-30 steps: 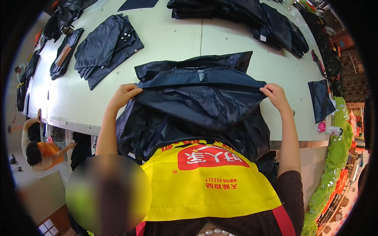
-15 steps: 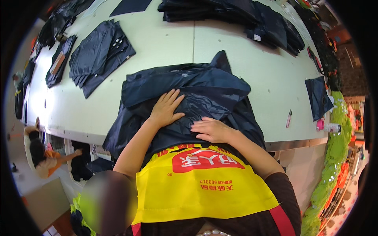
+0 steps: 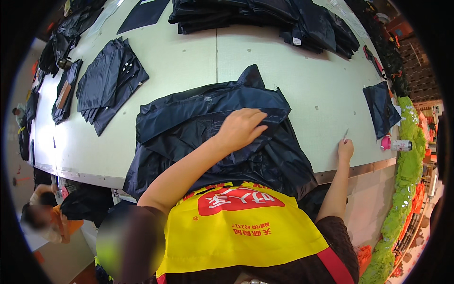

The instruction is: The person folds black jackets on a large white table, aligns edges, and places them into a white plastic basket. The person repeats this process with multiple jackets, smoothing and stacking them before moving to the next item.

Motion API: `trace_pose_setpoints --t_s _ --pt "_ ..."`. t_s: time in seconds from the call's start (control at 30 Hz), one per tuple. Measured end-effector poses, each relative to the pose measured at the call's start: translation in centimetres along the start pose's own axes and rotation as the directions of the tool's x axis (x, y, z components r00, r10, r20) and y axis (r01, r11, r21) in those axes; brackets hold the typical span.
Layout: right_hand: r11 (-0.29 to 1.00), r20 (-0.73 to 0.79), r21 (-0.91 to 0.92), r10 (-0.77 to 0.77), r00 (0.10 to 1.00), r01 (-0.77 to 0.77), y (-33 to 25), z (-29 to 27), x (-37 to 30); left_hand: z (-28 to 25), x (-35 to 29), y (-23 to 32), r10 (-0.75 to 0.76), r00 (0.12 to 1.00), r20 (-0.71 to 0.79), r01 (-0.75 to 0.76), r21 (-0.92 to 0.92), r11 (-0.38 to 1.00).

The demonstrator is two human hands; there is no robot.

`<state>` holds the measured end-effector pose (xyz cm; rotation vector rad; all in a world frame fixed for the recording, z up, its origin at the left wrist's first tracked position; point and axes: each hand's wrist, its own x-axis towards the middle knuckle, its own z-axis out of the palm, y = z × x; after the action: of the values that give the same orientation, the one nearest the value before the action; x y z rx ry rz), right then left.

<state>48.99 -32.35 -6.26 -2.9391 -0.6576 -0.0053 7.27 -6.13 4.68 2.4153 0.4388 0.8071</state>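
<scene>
A dark navy garment (image 3: 175, 118) of thin shiny fabric lies spread and wrinkled in front of me, its lower part hanging over the table's near edge. Across its middle rests my left hand (image 3: 242, 128), fingers extended to the right and thumb apart, touching the cloth without gripping it. Off to the right, close to the table's front edge, my right hand (image 3: 345, 150) is closed on a slim tool (image 3: 345, 134). Only the tool's thin, pointed tip shows above the fingers; the rest is hidden in the hand.
Folded dark garments (image 3: 236, 14) are piled at the back, and another fanned stack (image 3: 111, 80) lies left on the pale table (image 3: 189, 61). A folded dark piece (image 3: 379, 109) lies right, near a pink-ended bottle (image 3: 401, 145). Another person (image 3: 45, 220) is at the lower left.
My right hand has left the garment, reached right and taken hold of the slim tool lying on the table. My left hand has slid right across the cloth.
</scene>
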Motion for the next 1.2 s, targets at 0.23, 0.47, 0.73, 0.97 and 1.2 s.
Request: trace_pose_setpoints --t_s 0.23,0.47,0.73,0.97,1.2 --pt "0.175 0.394 0.904 0.016 0.919 -0.390 -13.4 -7.6 -3.6 4.8 7.6 -5.8 -0.263 0.965 -0.011 0.262 0.130 0.956" --pt "0.322 0.384 0.913 -0.468 0.796 -0.251 -21.9 -7.9 -2.2 7.8 11.2 -11.7 0.019 0.951 0.309 -0.112 0.284 0.952" --pt "0.575 0.397 0.817 -0.608 0.688 0.037 -24.6 -5.5 -2.7 9.4 11.6 -13.1 0.083 0.943 0.324 -0.146 0.176 0.974" --pt "0.721 0.299 0.553 -0.640 0.708 0.418 -27.2 -4.9 -3.6 9.9 11.3 -14.1 -0.013 0.970 0.241 -0.016 0.120 0.993" --pt "0.790 0.369 0.179 -0.607 0.704 0.587 -30.2 -4.8 -4.3 9.1 11.3 -14.1 -0.004 0.977 0.214 0.010 -0.026 1.000"
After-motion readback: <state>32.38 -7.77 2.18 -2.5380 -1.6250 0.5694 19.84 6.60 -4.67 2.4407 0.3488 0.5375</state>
